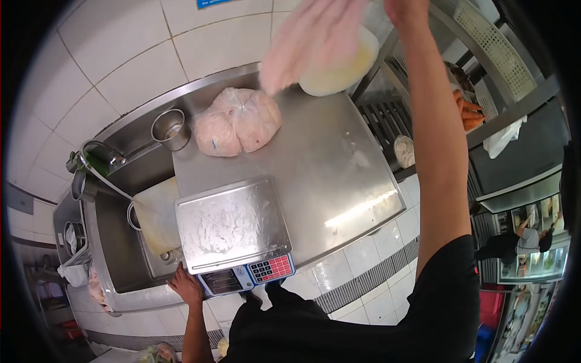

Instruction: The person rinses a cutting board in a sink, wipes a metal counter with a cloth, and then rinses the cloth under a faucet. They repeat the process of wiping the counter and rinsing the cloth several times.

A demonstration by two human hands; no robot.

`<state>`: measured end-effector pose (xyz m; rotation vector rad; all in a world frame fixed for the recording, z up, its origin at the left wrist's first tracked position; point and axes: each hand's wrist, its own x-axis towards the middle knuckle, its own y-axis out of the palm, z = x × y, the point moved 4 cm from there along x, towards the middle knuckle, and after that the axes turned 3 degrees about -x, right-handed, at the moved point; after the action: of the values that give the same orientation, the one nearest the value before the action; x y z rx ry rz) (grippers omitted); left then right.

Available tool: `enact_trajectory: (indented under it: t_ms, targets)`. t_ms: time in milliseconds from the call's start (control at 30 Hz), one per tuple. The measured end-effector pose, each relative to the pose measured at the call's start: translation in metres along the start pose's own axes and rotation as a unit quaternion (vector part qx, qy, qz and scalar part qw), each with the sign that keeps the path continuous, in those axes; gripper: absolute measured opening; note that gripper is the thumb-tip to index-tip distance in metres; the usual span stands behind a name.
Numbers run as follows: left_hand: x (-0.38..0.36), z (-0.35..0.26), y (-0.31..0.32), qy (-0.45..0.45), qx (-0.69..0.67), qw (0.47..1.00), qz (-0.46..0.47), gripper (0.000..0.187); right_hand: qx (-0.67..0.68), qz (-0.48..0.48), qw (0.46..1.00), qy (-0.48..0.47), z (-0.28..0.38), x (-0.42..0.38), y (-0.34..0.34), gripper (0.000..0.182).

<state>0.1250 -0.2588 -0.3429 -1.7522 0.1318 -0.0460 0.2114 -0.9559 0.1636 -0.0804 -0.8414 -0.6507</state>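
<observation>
My right hand [407, 11] is raised at the top edge, its fingers cut off by the frame. Beside it a pink cloth [315, 42], smeared by motion, hangs in the air; the hand appears to hold it out of view. Behind the cloth is a round whitish-yellow board or dish [339, 69]. My left hand [186, 284] rests with fingers apart on the sink's front edge, close to the corner of a digital scale [233, 224]. The scale has a wet steel platform and a keypad. A knotted clear plastic bag of pale pink meat [239, 121] sits on the steel counter [315, 175].
Left of the counter, a sink [121, 254] holds a yellowish cutting board [156, 215]. A steel pot [171, 129] stands near the tap [115, 160]. Shelving to the right carries carrots [469, 112] and a container of white food [404, 151]. Another person [520, 242] is farther off right.
</observation>
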Motion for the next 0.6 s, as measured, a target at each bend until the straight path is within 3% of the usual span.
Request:
enact_trajectory:
  t_ms: [33,100,167,233,300,333,367,400,433,500,533,567,600]
  targets:
    - [0.002,0.009,0.006,-0.005,-0.021,1.0,0.008,0.05,0.006,0.001,1.0,0.004,0.007,-0.019,0.0,0.031]
    - [0.007,0.027,0.015,-0.012,-0.126,0.987,-0.097,0.048,-0.009,0.006,1.0,0.029,0.018,-0.055,0.009,0.029]
    - [0.02,0.03,-0.009,-0.035,-0.321,0.914,-0.244,0.044,-0.033,0.02,0.996,0.082,0.024,-0.099,0.028,0.027]
    - [0.043,-0.01,-0.047,-0.024,-0.448,0.857,-0.252,0.041,-0.042,0.03,0.993,0.11,0.044,-0.139,0.05,0.025]
    - [0.067,-0.088,-0.093,0.087,-0.524,0.838,-0.126,0.04,-0.015,0.039,0.982,0.183,0.058,-0.177,0.082,0.026]
    - [0.07,-0.138,-0.119,0.116,-0.579,0.806,-0.026,0.043,-0.016,0.038,0.983,0.181,0.065,-0.188,0.092,0.026]
    - [0.082,-0.184,-0.121,0.228,-0.599,0.767,-0.026,0.05,0.016,0.065,0.978,0.197,0.071,-0.199,0.104,0.025]
    - [0.073,-0.231,-0.152,0.27,-0.649,0.709,0.051,0.056,0.047,0.09,0.972,0.214,0.077,-0.21,0.115,0.025]
    - [0.053,-0.268,-0.208,0.399,-0.556,0.727,0.052,0.064,0.044,0.089,0.972,0.211,0.086,-0.218,0.127,0.025]
    - [0.057,-0.323,-0.232,0.361,-0.631,0.642,0.245,0.054,0.005,0.097,0.973,0.211,0.098,-0.233,0.145,0.029]
    - [0.049,-0.328,-0.244,0.363,-0.632,0.639,0.246,0.054,0.009,0.107,0.97,0.219,0.094,-0.237,0.142,0.038]
    - [0.042,-0.328,-0.262,0.417,-0.622,0.643,0.159,0.046,0.005,0.107,0.97,0.218,0.087,-0.248,0.141,0.038]
    - [0.039,-0.324,-0.274,0.467,-0.605,0.64,0.071,0.04,-0.182,0.121,0.972,0.081,0.094,-0.262,0.143,0.041]
